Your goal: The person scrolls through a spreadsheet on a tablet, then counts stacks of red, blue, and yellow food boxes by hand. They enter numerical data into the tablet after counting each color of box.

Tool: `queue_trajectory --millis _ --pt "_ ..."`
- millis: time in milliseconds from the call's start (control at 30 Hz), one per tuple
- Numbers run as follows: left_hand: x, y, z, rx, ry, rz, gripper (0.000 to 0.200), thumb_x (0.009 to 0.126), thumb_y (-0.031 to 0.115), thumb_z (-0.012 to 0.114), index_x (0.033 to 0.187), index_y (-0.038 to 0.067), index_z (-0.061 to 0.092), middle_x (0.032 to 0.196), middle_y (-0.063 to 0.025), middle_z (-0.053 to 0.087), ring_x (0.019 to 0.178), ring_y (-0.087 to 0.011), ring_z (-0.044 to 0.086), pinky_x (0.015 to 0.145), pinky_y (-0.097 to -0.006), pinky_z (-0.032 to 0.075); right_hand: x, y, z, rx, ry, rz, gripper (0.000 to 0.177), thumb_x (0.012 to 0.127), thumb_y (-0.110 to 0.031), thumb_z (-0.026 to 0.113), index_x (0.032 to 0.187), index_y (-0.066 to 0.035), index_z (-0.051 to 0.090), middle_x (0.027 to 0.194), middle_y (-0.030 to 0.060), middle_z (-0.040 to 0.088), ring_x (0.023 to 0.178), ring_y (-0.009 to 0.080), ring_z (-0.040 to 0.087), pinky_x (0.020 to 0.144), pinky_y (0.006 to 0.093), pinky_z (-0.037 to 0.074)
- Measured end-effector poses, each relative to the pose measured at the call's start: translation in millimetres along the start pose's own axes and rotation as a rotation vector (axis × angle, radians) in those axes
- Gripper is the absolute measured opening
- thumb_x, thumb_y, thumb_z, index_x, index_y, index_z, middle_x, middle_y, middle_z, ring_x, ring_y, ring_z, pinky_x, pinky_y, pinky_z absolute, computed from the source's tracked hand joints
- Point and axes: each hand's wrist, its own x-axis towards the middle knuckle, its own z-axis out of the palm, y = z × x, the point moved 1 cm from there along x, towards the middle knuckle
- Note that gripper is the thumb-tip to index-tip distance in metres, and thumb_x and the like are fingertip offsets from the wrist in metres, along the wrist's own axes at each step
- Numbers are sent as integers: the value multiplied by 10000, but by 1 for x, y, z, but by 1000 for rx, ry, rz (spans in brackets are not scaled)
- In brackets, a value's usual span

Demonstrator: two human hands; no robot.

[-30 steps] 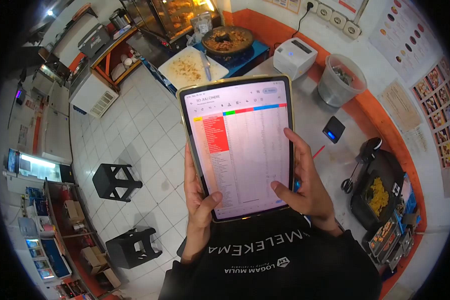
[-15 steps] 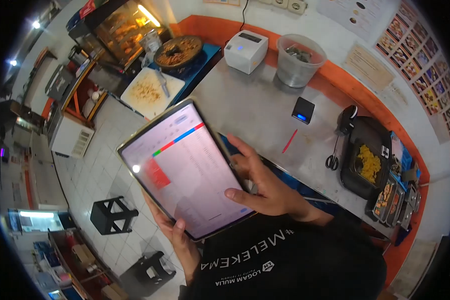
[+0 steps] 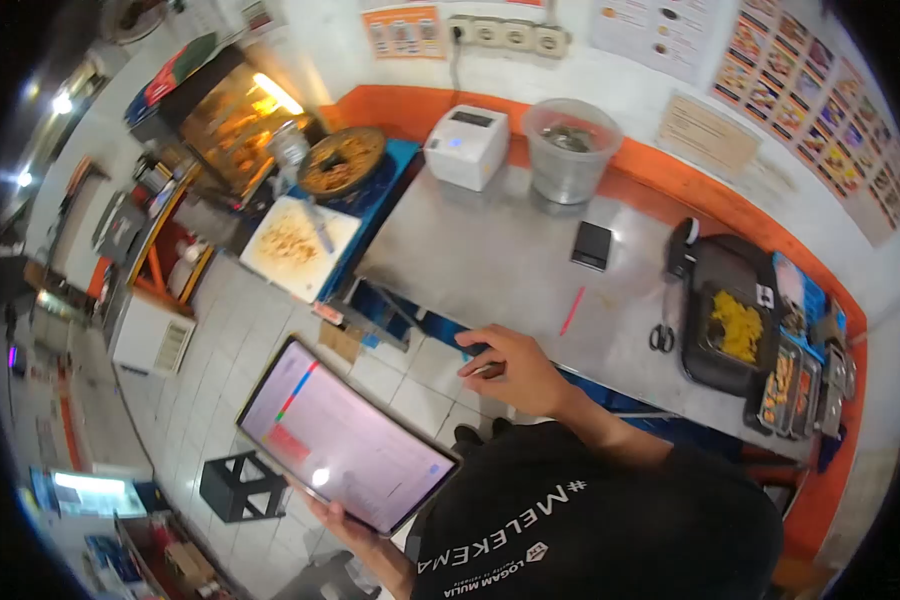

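Right hand off the tablet since earlier — fingers half-curled near the table, cannot tell if gripping anything | left hand clasping tablet's edge | tablet: screen up, above tiled floor

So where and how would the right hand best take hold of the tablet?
Probably midway along the long edge of the tablet that faces the table, coming from the table side, pinching across its thickness. It is a thin, flat slab; the left hand holds the opposite long edge, and this one is bare.
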Motion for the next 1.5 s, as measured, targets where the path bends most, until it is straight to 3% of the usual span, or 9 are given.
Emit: queue_trajectory --millis 200,333,400,500,733,1133,1233,1300,1500 --pt "5 -5 -30 83 62 62 996 740 422 644 1526 24 181 1492 -188 310 1320 -335 378 1067 -449 342 69 162 -89 -324 372 47 498 804 -217 735 1226 -26 553 1028 168 657 790 251 649 713 355 531" --pt "13 1 -45 39 120 94 926 755 275 641 1530 38 192 1497 -183 337 1320 -319 405 1071 -414 357 108 324 -207 -920 978 111 754 709 -344 792 1290 32 493 1217 226 587 1136 367 545 1018 465 396" --pt "19 6 -48 64 154 84 924 750 263 638 1529 38 195 1493 -183 345 1317 -317 411 1072 -411 358 110 356 -254 -932 1018 338 989 640 -481 796 1380 43 401 1355 248 485 1271 410 438 1079 492 352" --pt "25 18 -54 115 204 79 921 743 245 633 1529 37 199 1486 -183 356 1312 -314 419 1073 -406 358 114 332 -275 -882 914 889 1190 627 -554 800 1511 -64 173 1407 235 423 1295 398 416 1006 541 413" --pt "63 45 -66 203 254 100 916 726 201 622 1527 36 209 1471 -184 382 1300 -307 437 1074 -395 360 135 276 -250 -885 845 1197 1262 668 -572 790 1537 -77 21 1396 268 408 1264 387 449 1013 536 409" --pt "125 54 -96 148 359 180 931 741 106 618 1533 14 138 1490 -188 348 1323 -290 416 1095 -380 336 157 273 -227 -655 1107 1052 1191 686 -450 800 1532 -76 49 1334 300 461 1198 422 502 1002 519 425" --pt "144 51 -116 133 405 168 926 737 83 610 1532 11 142 1477 -185 369 1306 -284 436 1093 -374 339 175 281 -184 -545 1073 607 1176 674 -319 817 1527 -54 52 1311 315 471 1168 430 522 1000 471 430" --pt "161 46 -132 147 446 168 921 741 96 611 1531 9 146 1475 -185 370 1298 -284 442 1093 -376 338 203 282 -126 -340 932 144 1150 655 -172 798 1523 -27 57 1238 302 516 1091 404 563 980 421 437" --pt "233 22 -211 156 524 174 888 755 135 615 1525 17 190 1477 -179 371 1288 -289 447 1089 -377 339 291 163 144 -199 344 102 1186 587 -124 802 1505 22 65 1232 278 490 1098 373 532 983 409 421"
